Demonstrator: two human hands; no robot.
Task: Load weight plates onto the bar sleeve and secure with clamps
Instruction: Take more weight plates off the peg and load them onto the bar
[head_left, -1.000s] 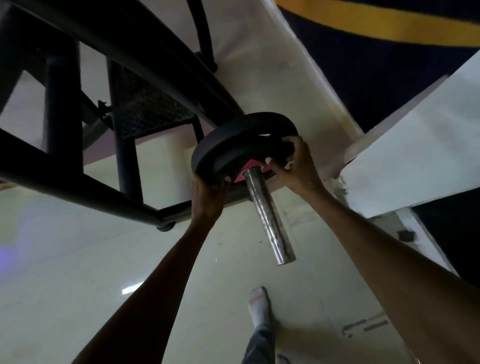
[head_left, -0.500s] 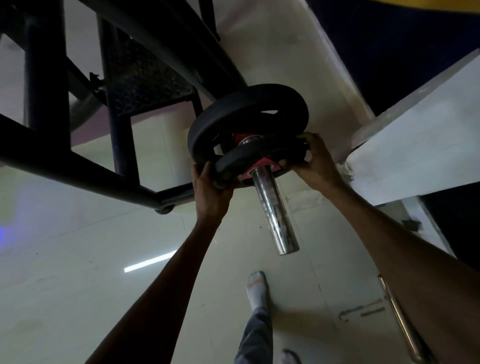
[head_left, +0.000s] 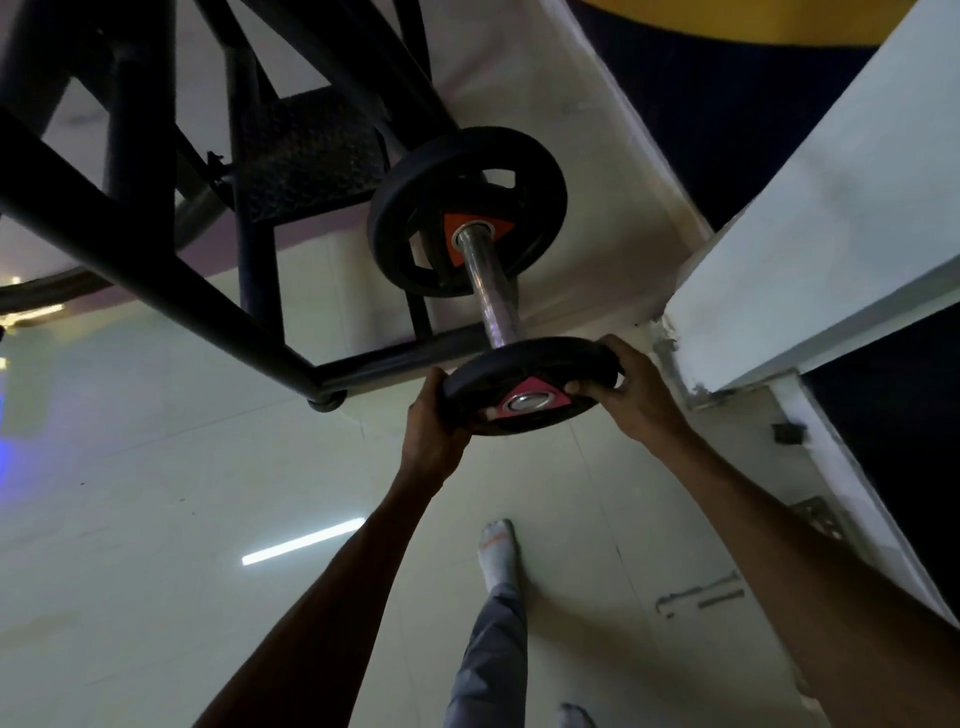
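Observation:
A chrome bar sleeve (head_left: 487, 283) juts toward me from a black rack. One black weight plate (head_left: 410, 208) with an orange triangular hub sits far in on the sleeve. A smaller black plate (head_left: 530, 366) with a pink-red hub is at the sleeve's outer tip, tilted nearly flat, with the sleeve end showing in its centre hole. My left hand (head_left: 436, 431) grips the small plate's left rim. My right hand (head_left: 641, 397) grips its right rim. No clamp is visible.
The black steel rack frame (head_left: 156, 244) fills the upper left, its foot close to my left hand. A white pillar (head_left: 805, 234) stands at the right. My socked foot (head_left: 497, 551) is on the pale tiled floor, with metal tools (head_left: 701, 597) lying to its right.
The small plate, held by both hands, has slid outward along the sleeve, from against the larger plate to the sleeve's tip. The larger plate stays in place.

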